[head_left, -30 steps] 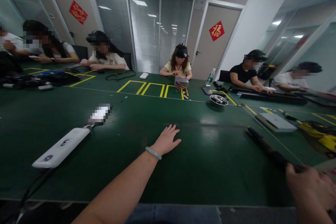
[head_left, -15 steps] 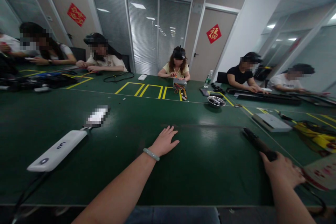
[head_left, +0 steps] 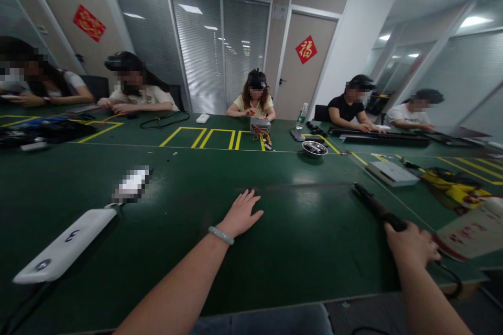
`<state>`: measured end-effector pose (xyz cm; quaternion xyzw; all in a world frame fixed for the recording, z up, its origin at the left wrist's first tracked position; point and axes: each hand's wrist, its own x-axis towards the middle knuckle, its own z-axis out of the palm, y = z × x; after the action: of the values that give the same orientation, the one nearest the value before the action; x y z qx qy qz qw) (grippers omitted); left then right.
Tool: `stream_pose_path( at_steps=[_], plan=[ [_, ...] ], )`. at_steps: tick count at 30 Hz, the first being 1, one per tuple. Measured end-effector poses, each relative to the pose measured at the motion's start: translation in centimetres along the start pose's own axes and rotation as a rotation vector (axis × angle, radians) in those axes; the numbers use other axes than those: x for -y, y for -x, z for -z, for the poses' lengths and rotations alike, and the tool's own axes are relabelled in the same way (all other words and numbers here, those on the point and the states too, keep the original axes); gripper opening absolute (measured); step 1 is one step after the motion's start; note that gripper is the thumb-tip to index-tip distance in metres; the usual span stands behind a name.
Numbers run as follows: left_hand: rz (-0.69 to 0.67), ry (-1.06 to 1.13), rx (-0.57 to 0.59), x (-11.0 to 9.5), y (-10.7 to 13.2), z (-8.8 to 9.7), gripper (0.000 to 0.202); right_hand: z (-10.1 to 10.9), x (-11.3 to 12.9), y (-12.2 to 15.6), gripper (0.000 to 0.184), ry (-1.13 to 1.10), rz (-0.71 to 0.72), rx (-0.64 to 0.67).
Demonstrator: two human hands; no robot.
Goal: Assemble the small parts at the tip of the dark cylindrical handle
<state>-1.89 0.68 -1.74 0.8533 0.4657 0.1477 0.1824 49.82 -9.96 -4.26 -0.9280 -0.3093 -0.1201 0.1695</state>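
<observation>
My left hand (head_left: 240, 213) lies flat on the green table (head_left: 275, 267), palm down with its fingers spread, and holds nothing. A pale green bangle (head_left: 220, 235) circles that wrist. At the right, my right hand (head_left: 411, 245) is closed around the rear end of a long dark tool (head_left: 375, 205), shaped like an electric screwdriver. The tool lies along the table, its narrow end pointing away from me to the left. A dark cord (head_left: 451, 275) comes out beside the hand. Some of the right fingers are hidden behind the hand's back.
A white power bank (head_left: 68, 246) is cabled to a phone (head_left: 132, 183) at the left. A red-and-white container (head_left: 471, 227) stands beside my right hand. Beyond are a flat grey box (head_left: 392, 173), a metal bowl (head_left: 314, 148) and a water bottle (head_left: 302, 115). Several co-workers sit opposite.
The view has turned slightly to the right, so things appear shifted left. Both hands stay where they are on the table and the tool.
</observation>
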Motion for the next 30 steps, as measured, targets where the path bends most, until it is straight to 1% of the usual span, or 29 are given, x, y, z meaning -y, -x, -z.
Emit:
stream_pose_path(
  at_steps=[1, 3, 6, 8, 10, 12, 14, 16, 18, 20, 22, 24, 27, 30],
  plan=[
    [-0.004, -0.003, -0.003, 0.1, 0.0, -0.1, 0.061, 0.1, 0.4, 0.3, 0.070, 0.003, -0.029, -0.005],
    [-0.008, -0.006, -0.005, 0.2, -0.2, -0.2, 0.062, 0.5, 1.4, 1.1, 0.064, -0.004, -0.021, -0.013],
    [-0.001, -0.003, -0.012, 0.5, -0.3, -0.5, 0.067, 0.9, 3.9, 2.5, 0.059, -0.010, 0.081, 0.023],
    [0.006, 0.003, -0.022, 0.6, -0.4, -0.7, 0.071, 1.2, 6.2, 3.6, 0.056, -0.022, 0.157, 0.060],
    [0.022, 0.010, -0.037, 0.6, -0.3, -0.8, 0.076, 1.4, 9.1, 5.0, 0.053, -0.060, 0.266, 0.091],
    [0.043, 0.013, -0.062, 0.5, -0.2, -0.7, 0.084, 1.4, 12.5, 6.6, 0.046, -0.134, 0.396, 0.119],
    [0.053, 0.005, -0.106, 0.1, -0.1, -0.5, 0.092, 1.4, 16.1, 8.7, 0.042, -0.205, 0.506, 0.127],
    [0.029, -0.014, -0.166, -0.4, 0.1, -0.3, 0.097, 1.5, 19.7, 11.0, 0.038, -0.292, 0.634, 0.144],
    [-0.022, -0.039, -0.231, -1.2, 0.2, 0.0, 0.096, 1.7, 22.9, 13.5, 0.036, -0.371, 0.763, 0.194],
    [-0.086, -0.061, -0.303, -2.1, 0.3, 0.3, 0.084, 2.1, 25.4, 15.9, 0.037, -0.431, 0.894, 0.236],
    [-0.128, -0.072, -0.326, -2.8, 0.3, 0.6, 0.069, 2.5, 27.0, 18.0, 0.040, -0.471, 1.036, 0.292],
    [-0.148, -0.086, -0.329, -3.2, 0.3, 0.7, 0.060, 2.9, 27.9, 19.8, 0.043, -0.491, 1.153, 0.351],
    [-0.124, -0.095, -0.309, -3.3, 0.3, 0.7, 0.051, 3.2, 28.2, 21.3, 0.046, -0.514, 1.244, 0.413],
    [-0.093, -0.100, -0.279, -3.2, 0.3, 0.7, 0.050, 3.4, 27.8, 21.7, 0.052, -0.559, 1.293, 0.439]
  ],
)
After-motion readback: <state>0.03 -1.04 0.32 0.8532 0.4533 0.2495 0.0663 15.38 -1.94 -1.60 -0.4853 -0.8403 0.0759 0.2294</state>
